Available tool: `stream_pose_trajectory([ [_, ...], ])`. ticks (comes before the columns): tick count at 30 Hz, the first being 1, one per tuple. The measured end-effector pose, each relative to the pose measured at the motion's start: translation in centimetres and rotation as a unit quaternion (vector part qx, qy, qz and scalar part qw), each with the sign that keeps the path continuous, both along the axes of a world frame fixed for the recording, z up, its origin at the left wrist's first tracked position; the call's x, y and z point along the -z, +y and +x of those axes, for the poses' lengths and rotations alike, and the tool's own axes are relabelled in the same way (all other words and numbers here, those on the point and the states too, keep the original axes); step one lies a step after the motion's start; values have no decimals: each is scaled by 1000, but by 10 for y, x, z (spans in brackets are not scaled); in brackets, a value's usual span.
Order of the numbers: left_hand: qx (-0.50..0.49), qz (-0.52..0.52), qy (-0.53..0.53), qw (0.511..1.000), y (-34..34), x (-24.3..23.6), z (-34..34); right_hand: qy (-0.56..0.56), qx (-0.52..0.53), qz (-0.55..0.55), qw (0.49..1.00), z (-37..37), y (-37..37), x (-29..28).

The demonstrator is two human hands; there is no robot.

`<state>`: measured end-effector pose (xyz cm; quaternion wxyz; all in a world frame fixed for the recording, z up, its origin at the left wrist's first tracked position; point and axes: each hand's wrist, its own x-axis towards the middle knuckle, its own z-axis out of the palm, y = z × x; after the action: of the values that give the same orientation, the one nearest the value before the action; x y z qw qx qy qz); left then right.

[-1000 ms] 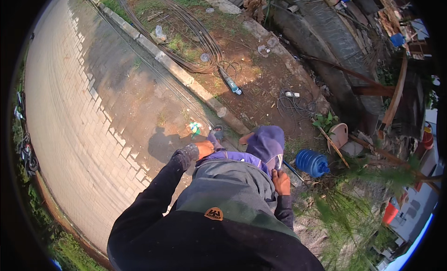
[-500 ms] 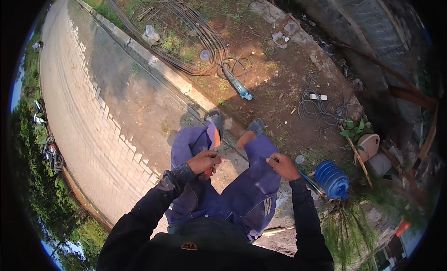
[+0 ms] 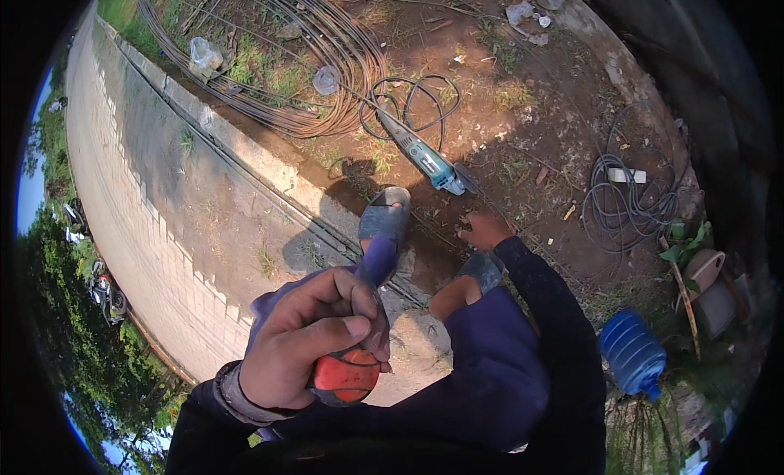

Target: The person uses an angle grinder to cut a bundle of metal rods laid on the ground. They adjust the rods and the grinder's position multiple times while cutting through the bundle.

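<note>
My left hand is closed around a tape measure with a rounded red-orange and black body, held up close over my lap. My right hand reaches down to the dirt just beyond my right sandal, its fingers slightly bent and apart, with nothing visible in them. An angle grinder, teal and grey with a cutting disc, lies a little beyond that hand. Its black cord loops on the ground behind it.
A large coil of steel rod lies beyond the grinder. Along the left runs a concrete kerb beside a paved road. To the right are a coiled grey cable and a blue water jug on its side.
My body has leaned forward, bringing the grinder nearer. My right hand has left my knee and reached down to the ground. The left hand has risen closer with the tape measure.
</note>
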<state>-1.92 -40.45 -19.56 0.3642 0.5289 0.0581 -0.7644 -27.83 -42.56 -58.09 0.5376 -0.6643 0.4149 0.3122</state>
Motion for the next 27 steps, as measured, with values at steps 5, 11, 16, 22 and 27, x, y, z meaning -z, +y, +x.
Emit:
stream_pose_trajectory([
  [5,-123,-38,127,983,7,11,2,72,62,-26,995,-17,1,42],
  [11,-148,-167,134,966,32,20,-2,4,125,-162,979,-54,2,63],
  [16,-158,-139,43,977,42,11,-13,51,211,-271,938,-50,-33,69],
  [22,-210,-417,17,884,59,9,32,85,108,-265,954,-43,-67,77],
  [27,29,-354,-242,903,-13,88,134,-42,174,-271,946,-41,-59,47],
])
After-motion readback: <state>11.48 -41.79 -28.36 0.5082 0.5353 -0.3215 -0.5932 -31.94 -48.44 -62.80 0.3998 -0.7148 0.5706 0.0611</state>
